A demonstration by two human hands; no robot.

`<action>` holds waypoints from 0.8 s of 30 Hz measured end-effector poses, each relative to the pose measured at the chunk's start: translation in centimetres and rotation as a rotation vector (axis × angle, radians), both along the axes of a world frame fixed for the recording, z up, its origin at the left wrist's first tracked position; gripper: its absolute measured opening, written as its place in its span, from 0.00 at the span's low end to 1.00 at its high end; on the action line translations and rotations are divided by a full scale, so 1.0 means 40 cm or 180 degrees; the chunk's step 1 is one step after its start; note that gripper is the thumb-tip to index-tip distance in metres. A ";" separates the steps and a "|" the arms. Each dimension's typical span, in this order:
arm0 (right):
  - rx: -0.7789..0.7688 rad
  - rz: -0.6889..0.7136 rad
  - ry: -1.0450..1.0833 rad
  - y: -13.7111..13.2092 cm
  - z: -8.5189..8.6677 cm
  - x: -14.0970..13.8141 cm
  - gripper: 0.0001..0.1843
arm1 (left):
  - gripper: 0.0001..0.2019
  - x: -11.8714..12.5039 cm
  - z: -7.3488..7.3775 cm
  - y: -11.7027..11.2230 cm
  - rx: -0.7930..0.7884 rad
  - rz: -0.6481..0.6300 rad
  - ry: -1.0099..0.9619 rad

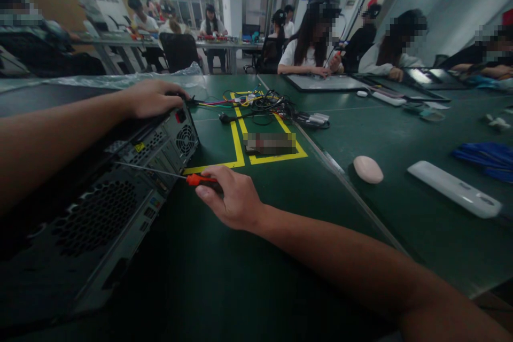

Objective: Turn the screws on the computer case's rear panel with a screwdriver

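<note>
A black and grey computer case (132,224) stands at the left with its rear panel of vents and ports turned toward the right. My left hand (154,99) lies over the top edge near the far corner, its fingers bent around it. In my right hand (234,197) is a screwdriver (194,179) with a red and black handle, pinched between thumb and fingers. Its long thin shaft points left across the rear panel, and the tip is at the panel near the top edge. Whether the tip sits in a screw is too small to tell.
Beyond the case lies a bundle of cables (272,102), near a dark boxy part (270,144) inside yellow tape (238,144). To the right are a pale mouse-shaped object (367,169), a white bar (455,188) and a blue bundle (487,160). Several people work across the table.
</note>
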State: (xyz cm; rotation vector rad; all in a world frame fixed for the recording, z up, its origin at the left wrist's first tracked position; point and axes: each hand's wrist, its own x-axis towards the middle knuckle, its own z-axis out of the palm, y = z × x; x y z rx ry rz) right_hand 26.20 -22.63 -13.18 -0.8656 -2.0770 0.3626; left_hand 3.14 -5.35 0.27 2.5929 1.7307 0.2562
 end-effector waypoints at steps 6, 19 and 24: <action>0.0059 -0.0036 0.0044 0.006 -0.011 -0.001 0.14 | 0.35 0.005 0.003 -0.006 -0.0089 -0.0025 0.0029; 0.0096 0.0038 -0.0008 0.009 -0.012 0.002 0.14 | 0.35 0.000 -0.002 0.003 -0.0108 -0.0054 0.0062; 0.0064 0.0000 -0.0080 0.009 -0.012 0.001 0.15 | 0.35 0.002 0.000 0.001 -0.0091 -0.0004 0.0091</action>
